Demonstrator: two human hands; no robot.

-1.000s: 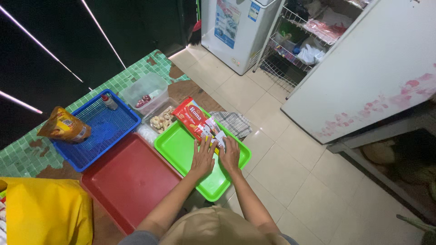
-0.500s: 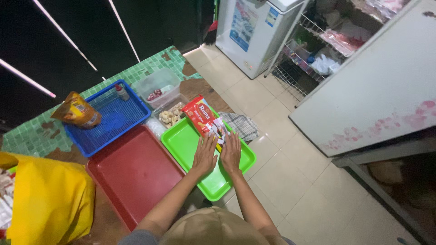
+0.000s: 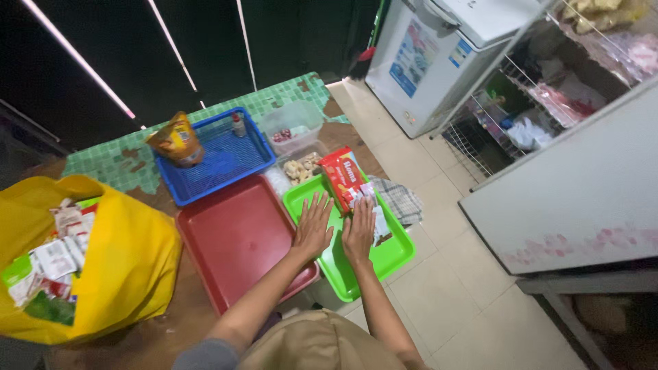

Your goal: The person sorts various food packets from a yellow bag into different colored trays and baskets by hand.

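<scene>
Both hands lying flat in the green tray (image 3: 394, 257).
My right hand (image 3: 359, 231), fingers spread, is touching the sachets (image 3: 375, 216); the red packet (image 3: 341, 178) is lying lengthwise toward upper centre, and my left hand (image 3: 313, 227) is resting open beside it.

Green-tiled, brown-worn counter (image 3: 123, 161) carrying blue basket tray (image 3: 214, 161) far, red tray (image 3: 236, 236) and green tray (image 3: 391, 253) near, yellow bag (image 3: 130, 267) sitting left

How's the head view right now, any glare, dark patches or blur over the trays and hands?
Head view: both the left hand and right hand on the green tray are evenly lit and sharp; bright light streaks cross a black upper-left background; edges bend from wide-angle distortion; lower right corner falls into shadow.
</scene>
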